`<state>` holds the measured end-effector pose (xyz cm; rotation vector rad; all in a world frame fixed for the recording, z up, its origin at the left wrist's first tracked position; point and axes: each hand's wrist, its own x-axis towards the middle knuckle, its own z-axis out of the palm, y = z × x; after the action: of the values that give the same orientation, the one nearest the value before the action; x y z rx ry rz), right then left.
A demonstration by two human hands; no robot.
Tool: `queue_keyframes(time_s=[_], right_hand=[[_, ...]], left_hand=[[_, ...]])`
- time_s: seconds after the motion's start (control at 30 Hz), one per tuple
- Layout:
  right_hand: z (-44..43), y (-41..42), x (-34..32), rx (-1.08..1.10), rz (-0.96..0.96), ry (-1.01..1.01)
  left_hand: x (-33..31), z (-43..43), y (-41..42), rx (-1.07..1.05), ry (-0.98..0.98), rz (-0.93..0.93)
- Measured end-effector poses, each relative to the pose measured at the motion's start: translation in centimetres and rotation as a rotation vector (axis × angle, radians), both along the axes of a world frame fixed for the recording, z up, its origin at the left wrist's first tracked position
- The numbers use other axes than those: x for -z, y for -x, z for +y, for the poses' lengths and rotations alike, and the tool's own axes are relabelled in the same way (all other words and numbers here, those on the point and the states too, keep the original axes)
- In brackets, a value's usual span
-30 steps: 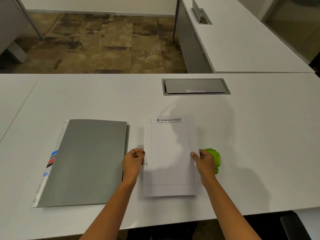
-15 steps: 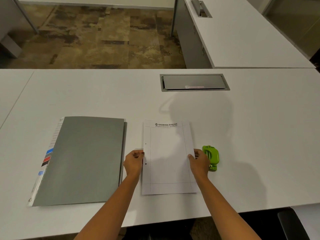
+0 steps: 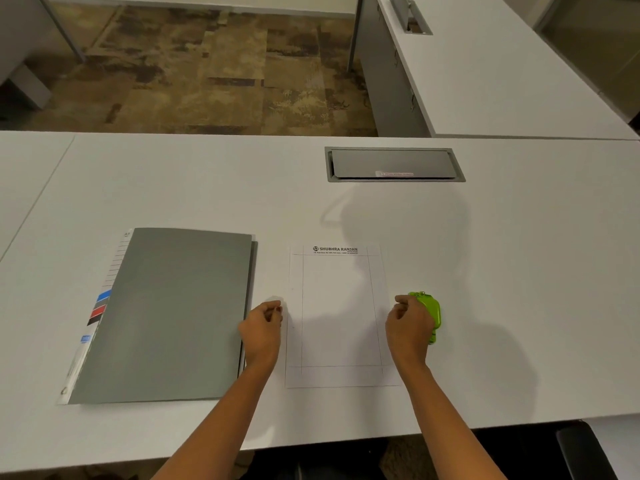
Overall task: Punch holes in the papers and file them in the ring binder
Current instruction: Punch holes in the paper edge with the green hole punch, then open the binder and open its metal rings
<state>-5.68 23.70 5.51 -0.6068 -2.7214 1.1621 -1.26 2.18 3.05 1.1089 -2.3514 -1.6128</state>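
A white sheet of paper (image 3: 339,317) with a printed letterhead lies flat on the white desk (image 3: 519,271); small punched holes show faintly along its left margin. A closed grey ring binder (image 3: 173,313) with coloured index tabs on its left side lies to the left of the sheet. A green hole punch (image 3: 433,311) sits just right of the sheet. My left hand (image 3: 261,329) rests between binder and paper, fingers curled, holding nothing. My right hand (image 3: 410,327) is off the paper's right edge, fingers curled, its back partly hiding the punch.
A grey cable hatch (image 3: 394,164) is set into the desk beyond the paper. A second white desk (image 3: 502,81) runs off at the back right. Patterned carpet (image 3: 207,71) lies beyond the far edge. A dark chair part (image 3: 585,452) shows at bottom right.
Both hands have let go of the paper's side edges and drawn slightly outward. The right hand now lies against the green punch. The sheet rests flat.
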Motion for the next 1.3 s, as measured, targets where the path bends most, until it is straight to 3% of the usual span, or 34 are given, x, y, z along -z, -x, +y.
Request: queue_keyframes(time_s=[0.17,0.4,0.57,0.7,0.9,1.03,1.3], right_hand=[[-3.3,-1.6,-1.5,-0.184,-0.019,0.128],[-11.2,-5.5,-0.6,-0.423,-0.342,0.429],[-15.5,-6.4,0.5,-0.452,-0.517,0.531],[-18.0,-6.4,1.1,-0.445,-0.586,0.543],[-19.1,-6.0,0.6,-0.389,-0.645,0.54],[-19.4,-5.5,1.2,-0.32,-0.742,0.694],[-19.4,-5.0,1.1,-0.32,-0.783,0.738]], left_hand=[[-1.3,-0.8,-1.8,0.13,0.178,0.077],[-2.1,-4.0,-5.6,0.163,0.334,0.111],[-2.4,-6.8,-8.3,0.165,0.424,0.045],[-1.6,-10.2,-11.2,0.404,0.651,0.141],[-0.6,-14.0,-15.2,0.482,0.847,-0.024],[0.0,-15.3,-15.8,0.548,0.853,-0.066],[-0.1,-16.2,-15.5,0.643,0.933,-0.106]])
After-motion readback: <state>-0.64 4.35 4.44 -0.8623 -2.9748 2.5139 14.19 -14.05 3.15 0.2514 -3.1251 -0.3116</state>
